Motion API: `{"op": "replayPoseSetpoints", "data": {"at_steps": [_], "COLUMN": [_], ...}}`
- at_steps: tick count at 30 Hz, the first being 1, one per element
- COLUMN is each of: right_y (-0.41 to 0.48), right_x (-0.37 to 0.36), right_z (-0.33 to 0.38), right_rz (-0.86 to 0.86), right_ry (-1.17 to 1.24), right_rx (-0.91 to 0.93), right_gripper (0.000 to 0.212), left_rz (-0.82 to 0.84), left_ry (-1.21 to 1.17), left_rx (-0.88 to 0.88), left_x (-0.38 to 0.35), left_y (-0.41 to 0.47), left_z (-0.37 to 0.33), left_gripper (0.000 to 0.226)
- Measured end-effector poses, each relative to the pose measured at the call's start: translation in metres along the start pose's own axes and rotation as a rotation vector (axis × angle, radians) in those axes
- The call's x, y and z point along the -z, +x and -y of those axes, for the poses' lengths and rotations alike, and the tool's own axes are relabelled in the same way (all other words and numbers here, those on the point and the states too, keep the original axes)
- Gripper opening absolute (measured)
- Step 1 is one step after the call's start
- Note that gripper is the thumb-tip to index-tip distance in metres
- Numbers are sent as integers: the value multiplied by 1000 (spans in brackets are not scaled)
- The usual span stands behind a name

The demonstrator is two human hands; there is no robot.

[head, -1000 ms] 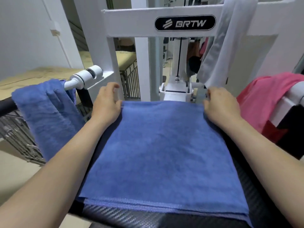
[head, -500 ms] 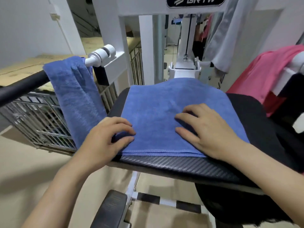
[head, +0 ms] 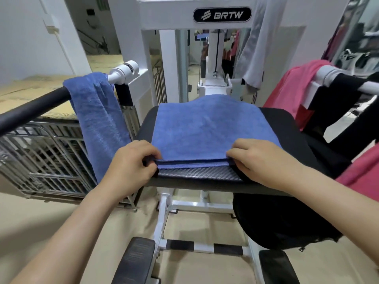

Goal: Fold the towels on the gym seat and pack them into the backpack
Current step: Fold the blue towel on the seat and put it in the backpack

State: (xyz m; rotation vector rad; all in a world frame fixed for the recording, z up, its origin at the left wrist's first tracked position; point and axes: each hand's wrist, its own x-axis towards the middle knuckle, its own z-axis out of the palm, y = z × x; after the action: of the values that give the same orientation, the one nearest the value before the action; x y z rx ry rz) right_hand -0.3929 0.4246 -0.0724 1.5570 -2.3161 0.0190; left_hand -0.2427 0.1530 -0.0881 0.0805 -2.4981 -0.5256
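Task at an early stage. One blue towel (head: 207,128) lies in flat layers on the gym seat (head: 196,174), centre of frame, apparently not fully folded. A second blue towel (head: 98,119) hangs unfolded over the bar (head: 30,105) at left. Nothing appears packed. The left hand (head: 131,162) and right hand (head: 260,158) each pinch a near corner of the layered edge, fingers curled. A black bag (head: 283,222), lower right, may be the backpack.

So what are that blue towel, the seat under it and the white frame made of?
Towel: soft cloth, likely microfibre or terry; matt, short fuzzy nap, stitched hem. Seat: probably padded vinyl or faux leather; black, woven-look embossed pattern, slight sheen. Frame: seemingly painted steel; smooth white square beams.
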Motion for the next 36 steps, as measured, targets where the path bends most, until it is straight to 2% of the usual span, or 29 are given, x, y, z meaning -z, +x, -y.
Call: {"op": "replayPoseSetpoints", "data": {"at_steps": [1,4,8,13,16,18,21,23,27,29,31,33,34,36], "right_y": [-2,-8,-22,-31,-29,-28,-29,-30,-15,-7,2,15,23,42], "right_x": [1,4,3,1,5,7,11,19,53,62,54,37,30,16], "right_z": [0,0,-1,-1,5,8,15,19,8,6,18,45,61,88], "right_rz": [-8,-73,-161,-68,-18,-6,8,81,409,484,383,124,22,-56], "right_ry": [-20,-109,-184,-160,-199,-191,-187,-156,201,253,147,60,85,147], "right_rx": [-17,-8,91,1,-34,-73,-55,-79,-264,-301,-321,-269,-228,-165], "right_gripper": [4,15,23,30,33,30,13,9,28,29,30,30,31,36], "left_rz": [-29,-106,-166,-235,-239,-243,-215,-167,-129,-160,-190,-189,-169,-103], "left_ry": [-21,-66,15,76,39,-10,-45,-32,34,55,82,153,186,190], "left_rx": [8,25,-97,-190,-185,-140,-118,-146,-185,-199,-214,-218,-210,-173], "left_x": [-1,-1,-3,-7,-8,-8,-3,1,2,-1,-3,-7,-9,-9], "left_y": [-1,-6,-19,-30,-32,-34,-36,-38,-41,-42,-41,-37,-34,-29], "left_z": [1,6,13,23,24,25,26,27,28,29,27,24,21,16], "left_gripper": [22,29,21,16,17,18,17,15,14,12,9,10,11,11]}}
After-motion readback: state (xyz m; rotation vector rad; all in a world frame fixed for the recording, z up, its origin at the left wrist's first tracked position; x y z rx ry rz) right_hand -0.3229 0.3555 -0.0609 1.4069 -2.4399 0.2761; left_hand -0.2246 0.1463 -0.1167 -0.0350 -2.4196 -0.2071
